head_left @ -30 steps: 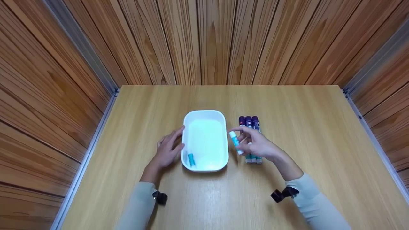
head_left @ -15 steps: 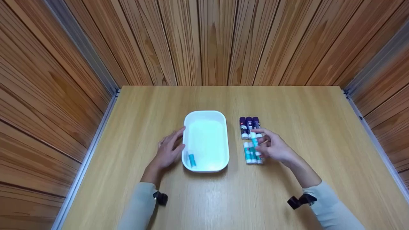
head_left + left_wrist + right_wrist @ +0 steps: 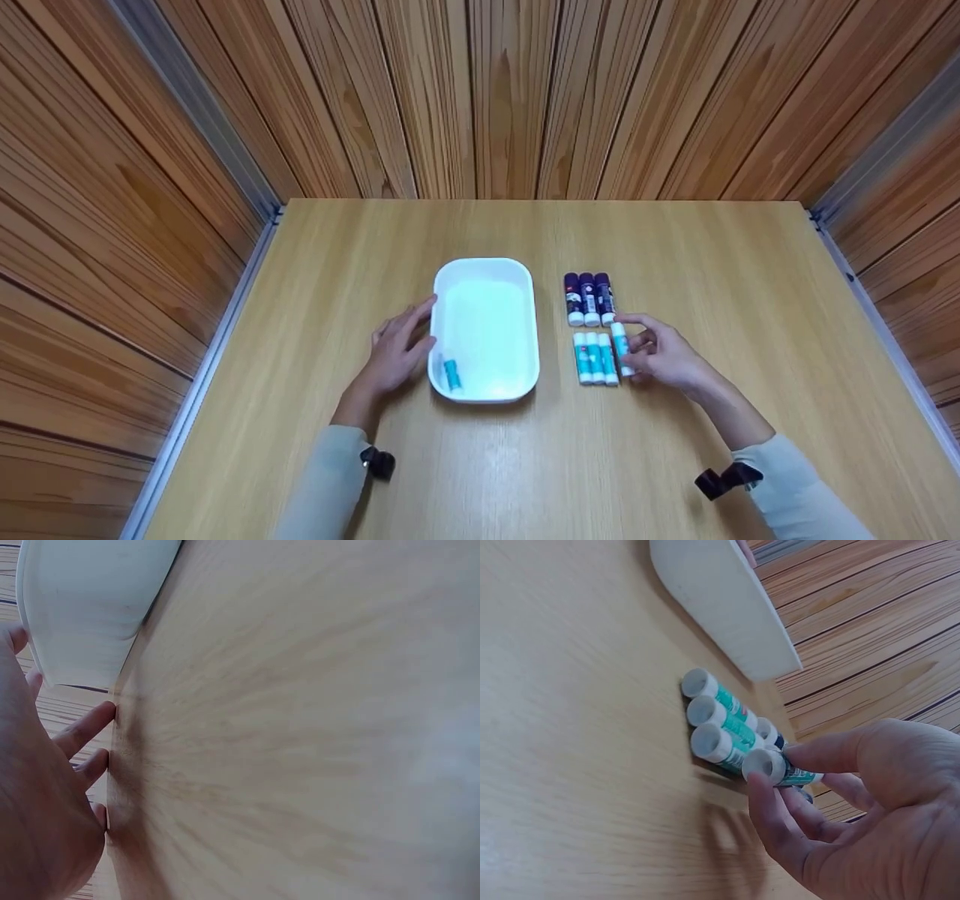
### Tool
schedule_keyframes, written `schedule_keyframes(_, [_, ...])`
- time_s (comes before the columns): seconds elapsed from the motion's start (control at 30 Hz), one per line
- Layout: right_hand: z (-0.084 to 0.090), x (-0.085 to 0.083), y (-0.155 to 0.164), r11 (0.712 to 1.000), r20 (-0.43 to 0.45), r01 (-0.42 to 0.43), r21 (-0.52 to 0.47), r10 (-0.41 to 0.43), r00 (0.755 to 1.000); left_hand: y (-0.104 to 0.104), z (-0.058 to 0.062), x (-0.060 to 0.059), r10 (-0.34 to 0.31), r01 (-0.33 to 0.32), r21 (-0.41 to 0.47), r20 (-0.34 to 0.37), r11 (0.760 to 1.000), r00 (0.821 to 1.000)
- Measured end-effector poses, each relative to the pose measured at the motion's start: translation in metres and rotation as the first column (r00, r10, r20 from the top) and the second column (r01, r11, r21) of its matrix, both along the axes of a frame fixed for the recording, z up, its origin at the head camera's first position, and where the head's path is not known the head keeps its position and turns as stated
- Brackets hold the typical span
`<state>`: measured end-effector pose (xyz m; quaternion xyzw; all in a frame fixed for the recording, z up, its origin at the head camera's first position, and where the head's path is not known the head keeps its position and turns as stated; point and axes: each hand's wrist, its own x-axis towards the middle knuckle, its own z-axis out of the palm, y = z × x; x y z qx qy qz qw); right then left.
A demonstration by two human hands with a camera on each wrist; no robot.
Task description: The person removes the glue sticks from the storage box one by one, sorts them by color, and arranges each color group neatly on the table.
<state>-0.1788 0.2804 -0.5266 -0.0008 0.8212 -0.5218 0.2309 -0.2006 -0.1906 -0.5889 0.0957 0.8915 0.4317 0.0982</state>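
**A fourth teal stick held at the end of its row**

The wooden table (image 3: 675, 247) carries everything, walled in by plank panels; on it the white tray (image 3: 486, 285) sits lengthwise, and the left hand (image 3: 394, 356) lies against its left rim with fingers loosely spread, gripping nothing, which I judge is a way of steadying the tray. The right hand (image 3: 664, 358) pinches a teal glue stick (image 3: 621, 346) between thumb and fingertips, just beside the three teal sticks (image 3: 595, 358) lying parallel and touching; the hold near its cap seems to allow squaring it to that row. Beyond them three purple sticks (image 3: 589, 298) lie in their own tight row, so the colours are kept apart. One small teal stick (image 3: 451, 373) rests alone in the tray's near left corner.
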Motion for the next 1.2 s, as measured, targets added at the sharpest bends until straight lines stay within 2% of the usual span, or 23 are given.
schedule_keyframes(0.2, [-0.01, 0.002, -0.002, 0.999, -0.018, -0.016, 0.029, 0.016, 1.0, 0.0, 0.0, 0.0, 0.003, -0.003, 0.005, -0.001, 1.0, 1.0])
schedule_keyframes(0.53, [-0.013, 0.001, -0.004, 0.994, -0.028, -0.004, 0.111, 0.007, 1.0, 0.0, 0.001, -0.001, -0.001, 0.001, 0.029, 0.001, 1.0, 1.0])
schedule_keyframes(1.03, [-0.013, 0.001, -0.005, 0.993, 0.007, -0.024, 0.116, 0.023, 1.0, 0.0, 0.001, -0.001, 0.001, 0.0, 0.031, -0.008, 1.0, 1.0])
schedule_keyframes(1.2, [-0.005, -0.001, -0.001, 0.994, -0.002, -0.037, 0.103, 0.037, 0.999, 0.0, 0.0, -0.001, -0.002, 0.002, 0.024, -0.006, 1.0, 1.0])
